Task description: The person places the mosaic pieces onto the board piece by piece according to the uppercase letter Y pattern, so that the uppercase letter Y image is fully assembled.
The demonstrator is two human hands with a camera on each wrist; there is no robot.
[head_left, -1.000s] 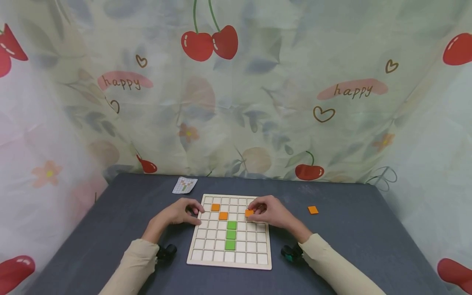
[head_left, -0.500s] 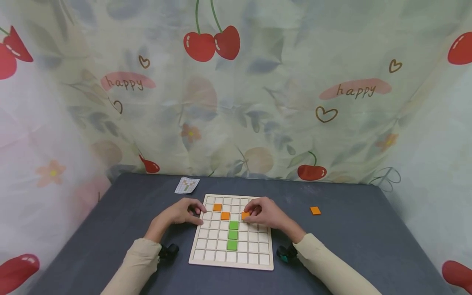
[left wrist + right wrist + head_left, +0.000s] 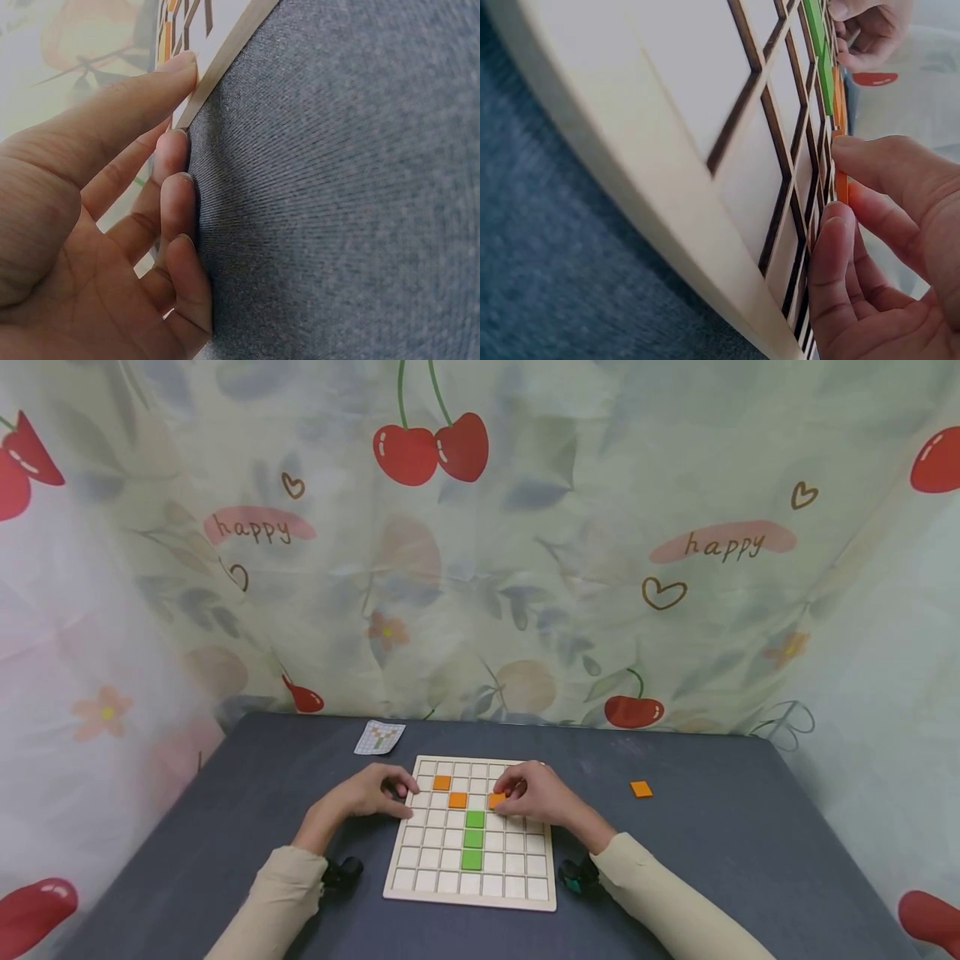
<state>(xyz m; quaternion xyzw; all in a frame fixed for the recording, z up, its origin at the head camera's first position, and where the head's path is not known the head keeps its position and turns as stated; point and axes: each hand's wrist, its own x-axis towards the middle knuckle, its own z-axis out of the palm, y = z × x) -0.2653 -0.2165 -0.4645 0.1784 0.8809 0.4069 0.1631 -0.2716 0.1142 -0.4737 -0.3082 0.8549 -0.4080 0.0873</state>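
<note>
A pale wooden grid board (image 3: 438,881) lies flat on the dark table. It bears two orange tiles (image 3: 442,782) on a diagonal and a column of green tiles (image 3: 473,838). My left hand (image 3: 369,792) holds the board's left edge; in the left wrist view its thumb (image 3: 161,90) rests on the rim, and the other fingers are curled beside it. My right hand (image 3: 536,793) pinches another orange tile (image 3: 496,800) at the board's right side. In the right wrist view that orange tile (image 3: 841,186) stands between thumb and fingers, at the grid's surface.
One loose orange tile (image 3: 641,788) lies on the table (image 3: 675,860) to the right of the board. A small card (image 3: 379,737) with a coloured grid pattern lies behind the board on the left. A printed curtain (image 3: 480,568) hangs behind the table.
My right hand has carried the pinched orange tile leftward and slightly nearer across the board, close to the top of the green column. The left hand keeps its place on the board's edge.
</note>
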